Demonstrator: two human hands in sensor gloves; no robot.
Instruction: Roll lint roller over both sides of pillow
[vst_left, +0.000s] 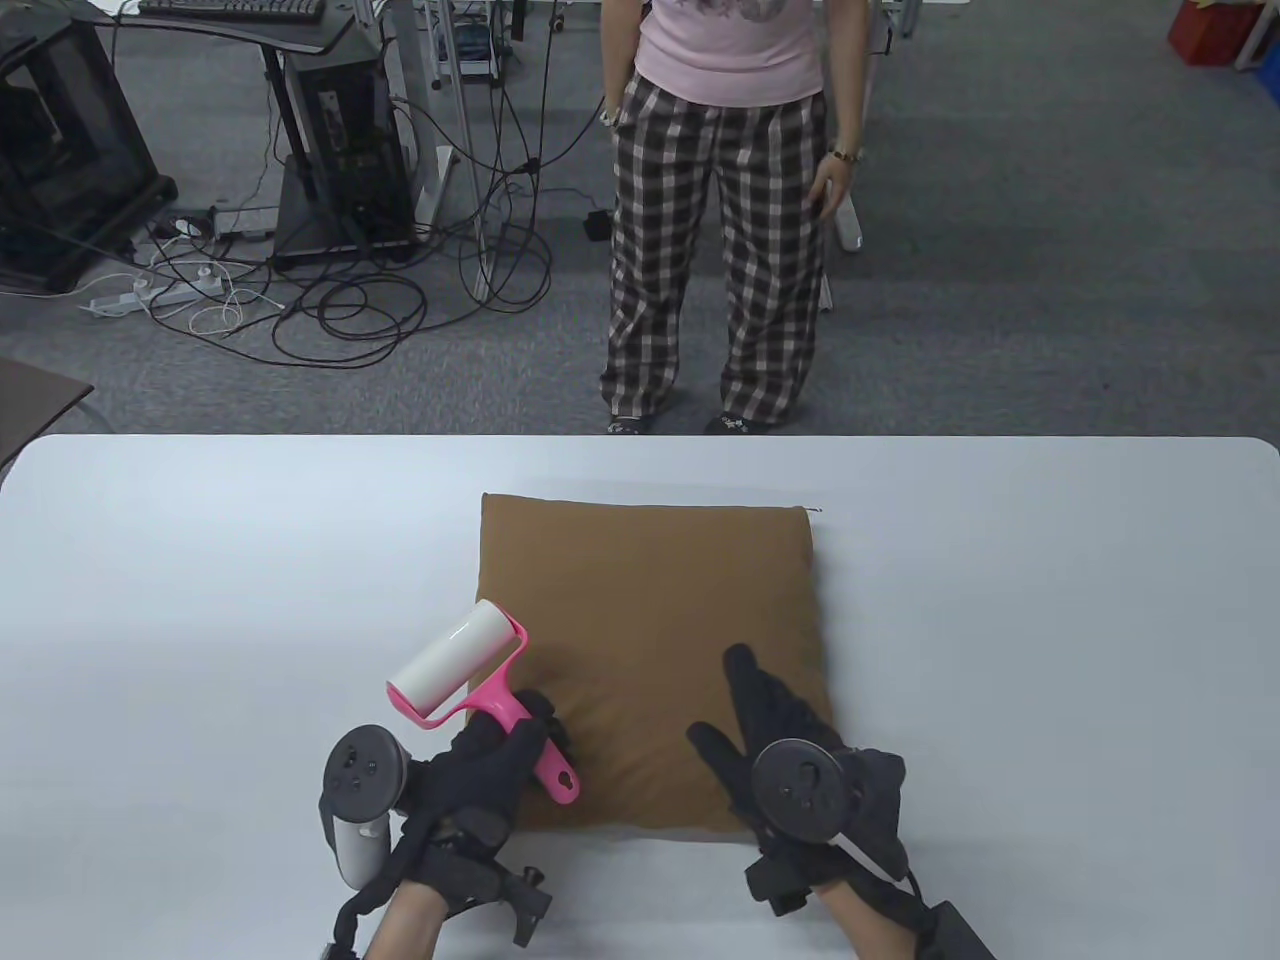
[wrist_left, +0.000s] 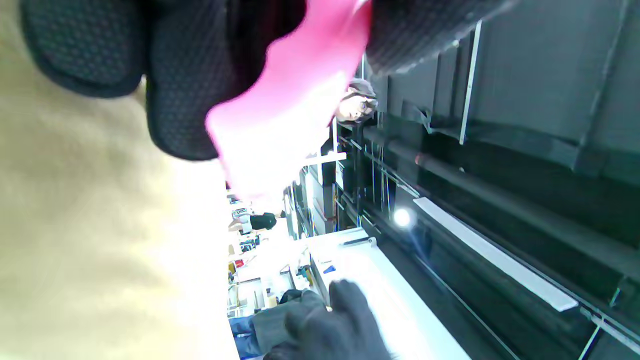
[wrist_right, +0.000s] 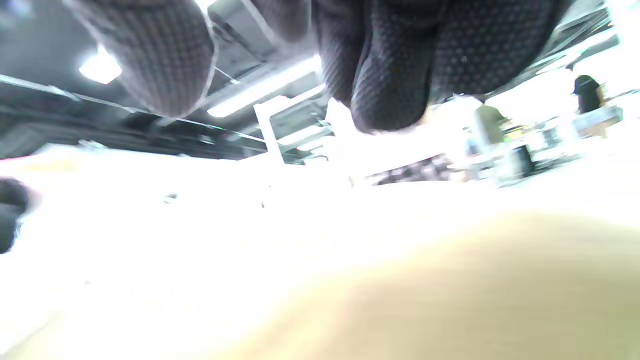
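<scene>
A brown pillow (vst_left: 650, 640) lies flat in the middle of the white table (vst_left: 1050, 620). My left hand (vst_left: 500, 760) grips the pink handle of a lint roller (vst_left: 470, 675) over the pillow's near left corner; its white roll points away to the left, beside the pillow's left edge. The pink handle (wrist_left: 290, 105) shows blurred between my fingers in the left wrist view, with the pillow (wrist_left: 75, 240) close below. My right hand (vst_left: 780, 730) rests on the pillow's near right corner with fingers spread. The pillow (wrist_right: 450, 295) fills the lower right wrist view.
A person in plaid trousers (vst_left: 720, 250) stands just beyond the table's far edge. Computer cases (vst_left: 350, 150) and loose cables (vst_left: 350, 290) lie on the floor at the back left.
</scene>
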